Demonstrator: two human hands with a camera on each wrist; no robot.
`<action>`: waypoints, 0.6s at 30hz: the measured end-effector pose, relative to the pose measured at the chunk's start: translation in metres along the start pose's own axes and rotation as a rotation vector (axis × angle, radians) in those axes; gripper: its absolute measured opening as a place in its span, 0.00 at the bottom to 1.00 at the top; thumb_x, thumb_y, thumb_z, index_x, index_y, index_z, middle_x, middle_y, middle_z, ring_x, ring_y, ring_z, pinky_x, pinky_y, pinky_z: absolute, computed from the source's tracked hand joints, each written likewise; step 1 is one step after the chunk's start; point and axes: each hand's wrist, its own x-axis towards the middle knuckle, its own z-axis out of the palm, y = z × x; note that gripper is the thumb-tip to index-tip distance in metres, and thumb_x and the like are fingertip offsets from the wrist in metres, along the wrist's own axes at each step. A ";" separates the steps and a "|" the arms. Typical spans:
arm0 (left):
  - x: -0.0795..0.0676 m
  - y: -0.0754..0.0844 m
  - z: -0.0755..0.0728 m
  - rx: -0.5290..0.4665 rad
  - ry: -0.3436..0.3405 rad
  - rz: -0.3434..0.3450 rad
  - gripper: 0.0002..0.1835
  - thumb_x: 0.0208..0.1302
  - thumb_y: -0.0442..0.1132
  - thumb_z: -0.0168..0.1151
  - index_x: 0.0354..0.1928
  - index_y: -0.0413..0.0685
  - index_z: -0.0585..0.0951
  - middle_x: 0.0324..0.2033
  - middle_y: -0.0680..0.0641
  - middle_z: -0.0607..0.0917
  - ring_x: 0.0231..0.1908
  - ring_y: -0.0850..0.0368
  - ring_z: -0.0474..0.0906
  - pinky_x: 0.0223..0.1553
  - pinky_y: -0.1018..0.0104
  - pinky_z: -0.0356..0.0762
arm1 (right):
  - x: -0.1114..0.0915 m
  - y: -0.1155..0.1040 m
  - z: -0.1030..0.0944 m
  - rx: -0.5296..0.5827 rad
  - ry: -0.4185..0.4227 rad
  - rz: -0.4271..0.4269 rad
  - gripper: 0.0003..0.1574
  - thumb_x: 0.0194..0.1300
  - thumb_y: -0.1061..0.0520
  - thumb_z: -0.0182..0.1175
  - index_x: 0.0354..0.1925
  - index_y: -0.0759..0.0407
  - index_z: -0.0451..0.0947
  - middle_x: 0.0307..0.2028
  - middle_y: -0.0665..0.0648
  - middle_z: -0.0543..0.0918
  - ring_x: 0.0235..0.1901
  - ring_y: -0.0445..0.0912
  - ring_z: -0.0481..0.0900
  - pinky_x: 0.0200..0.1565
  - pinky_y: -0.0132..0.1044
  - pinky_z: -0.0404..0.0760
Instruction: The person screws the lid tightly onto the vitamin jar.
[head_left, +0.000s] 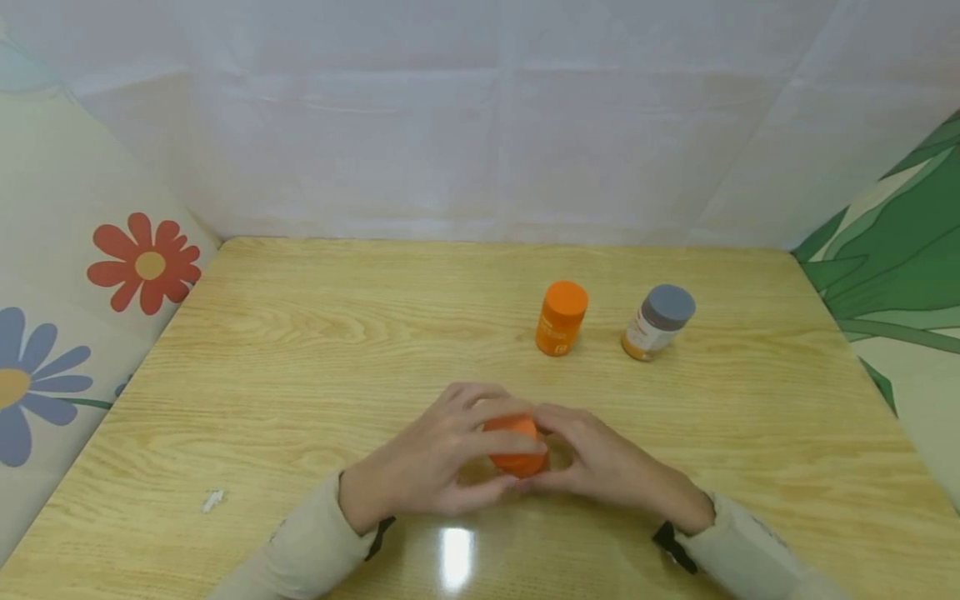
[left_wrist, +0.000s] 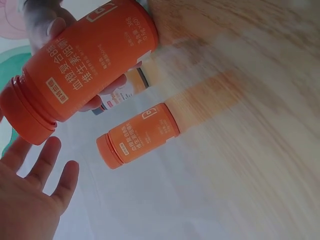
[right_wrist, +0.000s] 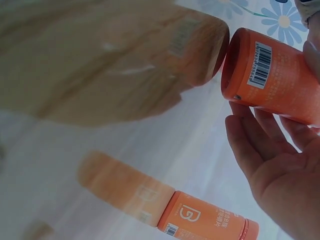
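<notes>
An orange screw-cap bottle (head_left: 519,464) is between my two hands near the front middle of the table. Over its cap arches my left hand (head_left: 450,454), fingers and thumb curled around the rim. My right hand (head_left: 611,458) grips the body of the bottle from the right side. Printed lettering runs along the bottle (left_wrist: 90,65) in the left wrist view, and its cap is on. Seen from the right wrist, the base of the bottle (right_wrist: 237,67) is at the tabletop, slightly tilted, with a barcode near the bottom.
Behind my hands stands a second orange bottle (head_left: 561,318). To its right is a bottle with a grey cap (head_left: 658,322) and a white label. A small white scrap (head_left: 213,500) lies on the wooden table (head_left: 322,333) at left. Flower-patterned cloth (head_left: 45,350) borders the left side.
</notes>
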 end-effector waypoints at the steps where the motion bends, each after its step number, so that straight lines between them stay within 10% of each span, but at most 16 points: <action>1: 0.000 0.000 0.000 0.005 0.011 -0.002 0.21 0.63 0.51 0.64 0.58 0.59 0.79 0.62 0.49 0.78 0.60 0.54 0.71 0.60 0.57 0.71 | 0.000 0.000 0.000 0.001 0.002 -0.001 0.40 0.58 0.34 0.66 0.67 0.37 0.68 0.64 0.41 0.76 0.61 0.40 0.76 0.63 0.46 0.76; 18: -0.001 -0.002 0.005 0.096 0.145 -0.133 0.28 0.54 0.60 0.71 0.53 0.54 0.82 0.39 0.53 0.80 0.43 0.60 0.73 0.45 0.68 0.74 | 0.002 -0.003 0.000 -0.011 0.001 0.008 0.35 0.55 0.40 0.72 0.60 0.43 0.75 0.55 0.41 0.81 0.55 0.38 0.79 0.58 0.43 0.80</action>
